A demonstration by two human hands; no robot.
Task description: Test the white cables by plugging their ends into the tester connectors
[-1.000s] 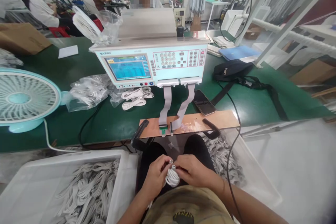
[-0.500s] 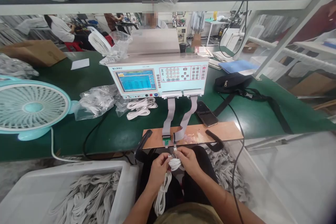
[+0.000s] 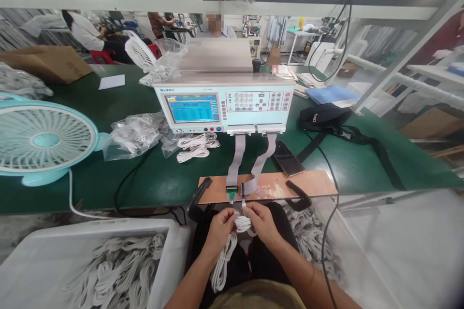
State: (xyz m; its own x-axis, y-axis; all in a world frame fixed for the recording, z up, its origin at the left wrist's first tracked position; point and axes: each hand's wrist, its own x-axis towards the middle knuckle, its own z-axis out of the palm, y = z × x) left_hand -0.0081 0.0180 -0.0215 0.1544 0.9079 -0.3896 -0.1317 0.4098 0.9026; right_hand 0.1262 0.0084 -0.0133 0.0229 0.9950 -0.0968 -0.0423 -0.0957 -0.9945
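Coiled white cable (image 3: 242, 223) is between my two hands, over my lap and just below the near edge of the desk (image 3: 174, 178). The thumb and fingers of my left hand (image 3: 220, 228) are pinched together on one side of it, near a pale end too small to make out. My right hand (image 3: 263, 223) has its fingers clamped on the cable's white plug, right under the end of a grey ribbon cable (image 3: 266, 157); I cannot tell whether the two are fully joined. A second white cable bundle (image 3: 224, 263) hangs beneath my left hand, and I cannot see which fingers bear it.

Beside that ribbon's end, another ribbon cable (image 3: 236, 159) meets a small green circuit board (image 3: 232, 194) at the edge of a wooden board (image 3: 286, 184). Both ribbons run down from the test instrument (image 3: 226, 94), its screen lit blue. A dark phone (image 3: 288, 159) lies to the right of the ribbons. To my left, a white bin (image 3: 174, 231) holds loose heaps of white cables (image 3: 123, 270).
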